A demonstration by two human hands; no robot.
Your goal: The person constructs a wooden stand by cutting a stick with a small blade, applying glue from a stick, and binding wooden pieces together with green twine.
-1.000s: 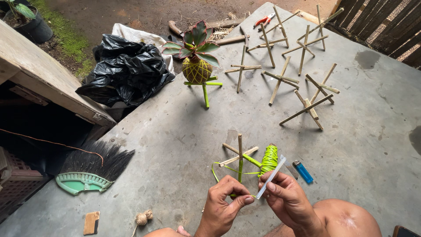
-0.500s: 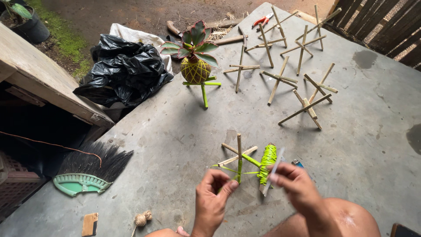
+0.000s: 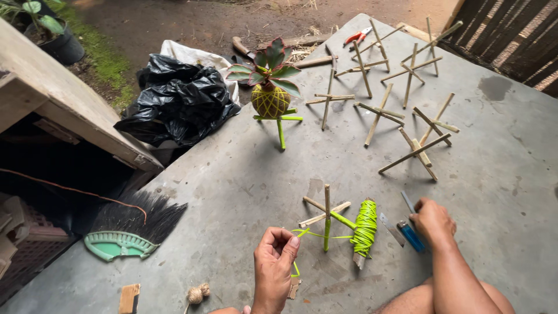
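1. The left hand (image 3: 273, 261) is bare, with no ring, watch or glove on it.
2. The right hand (image 3: 433, 221) is equally bare, the forearm unsleeved (no cuff shows anywhere).
3. Bare knees show at the bottom edge.

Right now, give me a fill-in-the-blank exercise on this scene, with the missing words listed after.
1. The left hand pinches a strand of cord whose colour is ____.
2. The right hand rests on the concrete beside a lighter coloured ____.
3. The spool of cord lies right next to a small stand made of ____ sticks.
4. The hand broom has a plastic head and bristles coloured ____.

Missing words: green; blue; bamboo; black
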